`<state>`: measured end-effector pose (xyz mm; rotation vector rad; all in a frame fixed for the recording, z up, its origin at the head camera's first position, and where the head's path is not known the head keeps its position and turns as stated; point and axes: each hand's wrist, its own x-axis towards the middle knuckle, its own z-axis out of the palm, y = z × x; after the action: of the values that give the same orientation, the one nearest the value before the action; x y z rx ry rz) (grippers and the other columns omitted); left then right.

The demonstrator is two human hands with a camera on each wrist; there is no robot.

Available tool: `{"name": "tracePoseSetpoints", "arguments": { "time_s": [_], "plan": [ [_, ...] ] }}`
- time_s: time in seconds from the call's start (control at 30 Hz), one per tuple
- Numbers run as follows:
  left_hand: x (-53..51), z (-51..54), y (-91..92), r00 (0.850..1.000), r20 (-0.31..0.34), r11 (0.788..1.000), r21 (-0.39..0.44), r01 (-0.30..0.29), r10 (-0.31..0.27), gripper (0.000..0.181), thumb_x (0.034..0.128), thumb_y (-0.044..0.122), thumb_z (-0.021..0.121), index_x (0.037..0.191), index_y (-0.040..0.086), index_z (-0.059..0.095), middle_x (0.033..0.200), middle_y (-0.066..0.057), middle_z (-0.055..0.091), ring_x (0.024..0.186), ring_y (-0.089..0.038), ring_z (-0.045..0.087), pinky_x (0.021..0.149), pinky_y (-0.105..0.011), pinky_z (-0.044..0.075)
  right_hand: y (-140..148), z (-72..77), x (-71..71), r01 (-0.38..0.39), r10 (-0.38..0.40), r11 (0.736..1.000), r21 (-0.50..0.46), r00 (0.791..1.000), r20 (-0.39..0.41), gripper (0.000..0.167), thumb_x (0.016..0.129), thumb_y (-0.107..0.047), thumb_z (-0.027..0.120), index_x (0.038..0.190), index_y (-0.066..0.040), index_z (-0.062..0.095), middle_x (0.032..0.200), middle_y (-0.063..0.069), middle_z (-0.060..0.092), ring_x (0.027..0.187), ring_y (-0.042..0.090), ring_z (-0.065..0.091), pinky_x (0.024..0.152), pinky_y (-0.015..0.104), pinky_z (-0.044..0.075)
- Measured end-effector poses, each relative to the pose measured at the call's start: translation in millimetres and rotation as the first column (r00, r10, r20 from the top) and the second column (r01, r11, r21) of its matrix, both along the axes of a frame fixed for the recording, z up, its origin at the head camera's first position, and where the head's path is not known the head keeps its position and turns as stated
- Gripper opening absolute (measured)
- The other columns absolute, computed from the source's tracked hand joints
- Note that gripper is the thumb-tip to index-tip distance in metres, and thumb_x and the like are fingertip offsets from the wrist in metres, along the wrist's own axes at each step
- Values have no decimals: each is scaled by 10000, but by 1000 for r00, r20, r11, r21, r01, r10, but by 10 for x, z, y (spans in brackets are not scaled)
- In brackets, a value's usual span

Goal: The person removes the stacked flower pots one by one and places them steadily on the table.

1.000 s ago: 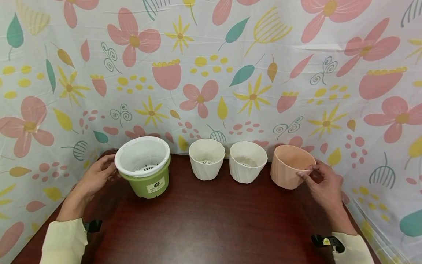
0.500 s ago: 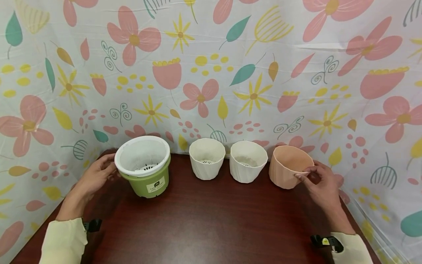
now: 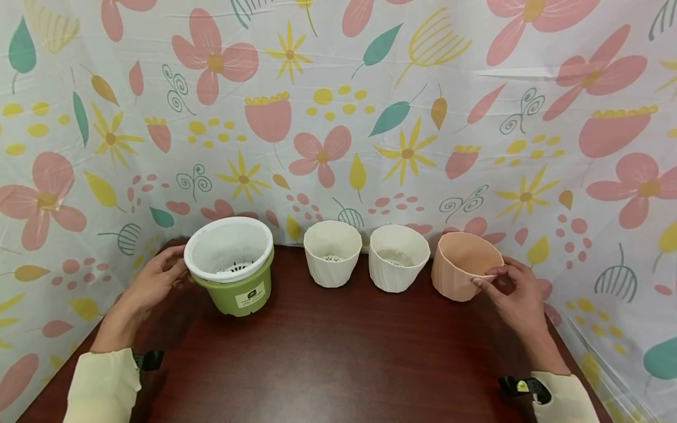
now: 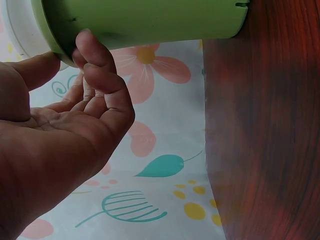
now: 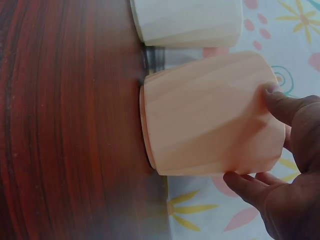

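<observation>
A green flowerpot (image 3: 240,298) with a white inner pot (image 3: 233,226) nested in it stands at the left of the table. My left hand (image 3: 156,281) holds its rim from the left; in the left wrist view the thumb (image 4: 42,70) lies at the rim and curled fingers touch the green side below. On the right stands a peach flowerpot (image 3: 455,279), upright on the table. My right hand (image 3: 520,296) grips its upper edge, the thumb (image 5: 282,102) pressed on the outer wall. Some fingertips of this hand are hidden behind the pot.
Between the held pots, a cream flowerpot (image 3: 330,270) and another cream flowerpot (image 3: 398,276) stand along the back of the dark wooden table (image 3: 328,352). A flower-printed cloth (image 3: 338,117) hangs behind and along both sides.
The peach pot has shifted slightly left with my right hand on it, mostly during the first half second. My left hand and the green pot look unmoved.
</observation>
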<state>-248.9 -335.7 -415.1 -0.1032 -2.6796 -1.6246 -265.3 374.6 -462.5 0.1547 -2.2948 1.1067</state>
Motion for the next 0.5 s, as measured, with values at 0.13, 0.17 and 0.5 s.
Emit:
{"name": "tracePoseSetpoints", "arguments": {
  "time_s": [0.13, 0.17, 0.5],
  "plan": [
    [1, 7, 3, 1000, 1, 1000, 2, 2, -2, 582, 1154, 352, 447, 1592, -18, 344, 1044, -19, 624, 909, -265, 625, 751, -313, 550, 1, 6, 6, 20, -21, 1000, 15, 1000, 19, 261, 857, -19, 882, 1034, 59, 707, 1482, 210, 496, 1276, 423, 544, 904, 90, 475],
    [1, 9, 5, 1000, 2, 1000, 3, 2, -2, 578, 1156, 347, 443, 1591, -20, 341, 1041, -15, 625, 906, -258, 624, 749, -313, 549, 2, 5, 8, 20, -20, 1000, 16, 1000, 23, 258, 865, -26, 877, 1035, 61, 703, 1486, 216, 491, 1282, 459, 539, 910, 98, 476],
    [-25, -5, 14, 1000, 17, 1000, 3, 0, -1, 565, 1166, 299, 421, 1609, -33, 305, 1043, 4, 617, 885, -188, 615, 740, -296, 532, -18, 23, 31, 12, -13, 1000, 24, 1000, 14, 338, 869, -25, 873, 1147, 50, 696, 1457, 214, 501, 1242, 308, 592, 897, 79, 473]
  ]
}}
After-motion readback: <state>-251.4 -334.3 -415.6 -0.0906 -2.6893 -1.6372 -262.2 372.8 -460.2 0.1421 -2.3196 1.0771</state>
